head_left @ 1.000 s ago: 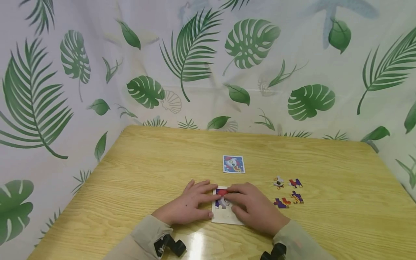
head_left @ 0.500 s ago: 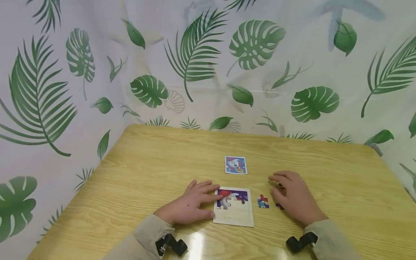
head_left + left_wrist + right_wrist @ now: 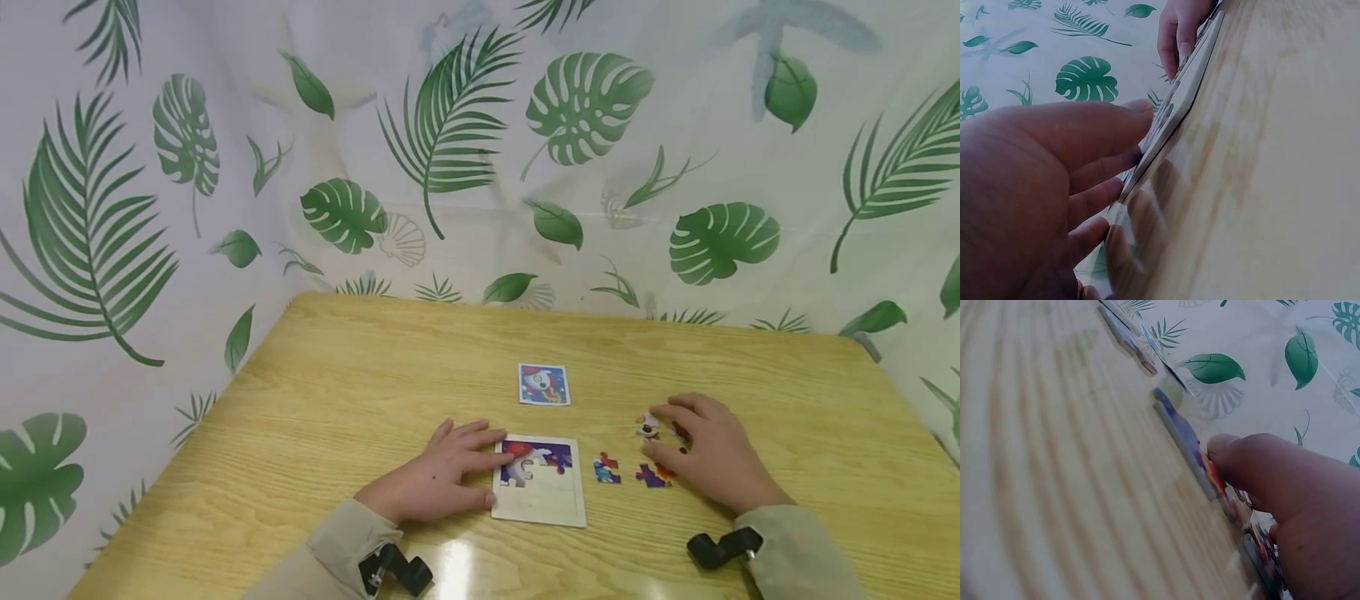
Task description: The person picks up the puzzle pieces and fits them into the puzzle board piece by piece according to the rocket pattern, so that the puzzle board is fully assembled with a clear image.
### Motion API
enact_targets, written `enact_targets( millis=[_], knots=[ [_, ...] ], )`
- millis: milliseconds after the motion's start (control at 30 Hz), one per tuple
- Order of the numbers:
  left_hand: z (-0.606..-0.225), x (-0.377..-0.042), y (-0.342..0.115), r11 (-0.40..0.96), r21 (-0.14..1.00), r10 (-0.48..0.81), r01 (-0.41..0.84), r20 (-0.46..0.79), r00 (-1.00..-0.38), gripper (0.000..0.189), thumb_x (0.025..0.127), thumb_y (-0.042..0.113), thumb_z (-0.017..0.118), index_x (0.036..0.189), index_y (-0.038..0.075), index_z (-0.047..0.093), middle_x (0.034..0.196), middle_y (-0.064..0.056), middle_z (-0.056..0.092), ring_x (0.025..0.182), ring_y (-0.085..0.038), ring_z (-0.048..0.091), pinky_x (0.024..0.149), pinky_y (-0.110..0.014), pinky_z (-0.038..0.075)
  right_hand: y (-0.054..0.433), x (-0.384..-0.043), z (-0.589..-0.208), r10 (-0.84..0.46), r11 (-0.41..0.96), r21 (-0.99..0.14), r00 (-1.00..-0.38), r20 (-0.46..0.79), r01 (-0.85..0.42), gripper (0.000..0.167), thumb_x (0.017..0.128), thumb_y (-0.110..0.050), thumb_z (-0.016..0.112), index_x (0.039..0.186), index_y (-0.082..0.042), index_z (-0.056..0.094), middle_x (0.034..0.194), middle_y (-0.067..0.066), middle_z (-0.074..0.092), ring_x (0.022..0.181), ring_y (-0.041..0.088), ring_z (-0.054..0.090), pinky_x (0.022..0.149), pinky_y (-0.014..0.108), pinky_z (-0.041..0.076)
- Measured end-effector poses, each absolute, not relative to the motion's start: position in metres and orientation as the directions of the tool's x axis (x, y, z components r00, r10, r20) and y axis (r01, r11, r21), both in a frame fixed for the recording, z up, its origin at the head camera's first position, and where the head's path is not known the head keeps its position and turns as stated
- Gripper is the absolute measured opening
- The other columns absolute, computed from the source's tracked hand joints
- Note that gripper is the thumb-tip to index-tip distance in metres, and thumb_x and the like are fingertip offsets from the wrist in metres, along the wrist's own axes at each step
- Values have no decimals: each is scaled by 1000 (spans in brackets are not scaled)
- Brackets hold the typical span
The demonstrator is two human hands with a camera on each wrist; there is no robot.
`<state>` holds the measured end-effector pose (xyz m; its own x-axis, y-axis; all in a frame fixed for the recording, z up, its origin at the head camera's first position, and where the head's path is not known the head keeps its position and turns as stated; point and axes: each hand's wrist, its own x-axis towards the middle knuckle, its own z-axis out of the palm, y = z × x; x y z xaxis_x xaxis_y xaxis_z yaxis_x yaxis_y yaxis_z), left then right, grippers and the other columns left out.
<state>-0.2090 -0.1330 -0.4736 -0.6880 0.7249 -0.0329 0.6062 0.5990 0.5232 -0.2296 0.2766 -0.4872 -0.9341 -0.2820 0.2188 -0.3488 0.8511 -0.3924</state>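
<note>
A square wooden puzzle tray [image 3: 536,507] lies on the table, its upper part filled with joined pieces showing a red, white and purple picture. My left hand [image 3: 442,475] rests at the tray's left side, fingers spread and fingertips on its edge. To the right, my right hand [image 3: 712,458] is over the loose jigsaw pieces, thumb and fingers apart. A white piece [image 3: 647,427] and a purple-orange piece [image 3: 654,476] show beside its fingers; others are partly hidden under it. In the right wrist view the thumb [image 3: 1235,456] is close to the purple-orange piece [image 3: 1185,440]; contact is unclear.
A red and blue piece [image 3: 607,468] lies between the tray and the right hand. Behind the tray is a small picture card [image 3: 543,385]. The wooden table [image 3: 375,358] ends at a leaf-patterned curtain [image 3: 465,233].
My right hand has left the tray and moved right to the loose pieces, then slightly farther right, uncovering the white and purple-orange pieces. The left hand keeps its place at the tray.
</note>
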Motion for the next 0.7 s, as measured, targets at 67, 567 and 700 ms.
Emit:
enact_targets(
  millis=[67, 567, 700],
  knots=[
    [-473, -209, -133, 597, 524, 728, 608, -34, -685, 59, 98, 43, 62, 153, 26, 49, 165, 3, 29, 154, -24, 13, 119, -60, -4, 276, -229, -487, -278, 855, -391, -937, 212, -342, 64, 90, -54, 71, 134, -8, 65, 141, 23, 49, 128, 50, 41, 102, 69, 29],
    [-472, -209, -132, 598, 531, 729, 601, -47, -683, 59, 100, 43, 61, 154, 26, 47, 165, 4, 27, 154, -23, 11, 120, -57, -5, 273, -231, -484, -254, 856, -407, -945, 208, -320, 48, 94, -44, 71, 125, -7, 71, 137, 24, 52, 125, 49, 45, 102, 67, 31],
    [-472, -208, -133, 602, 523, 728, 604, -48, -684, 59, 100, 44, 60, 154, 26, 46, 165, 3, 27, 154, -23, 11, 120, -56, -5, 272, -231, -482, -264, 846, -414, -938, 224, -337, 44, 93, -41, 73, 122, -7, 72, 135, 22, 55, 123, 47, 48, 101, 67, 33]
  ],
)
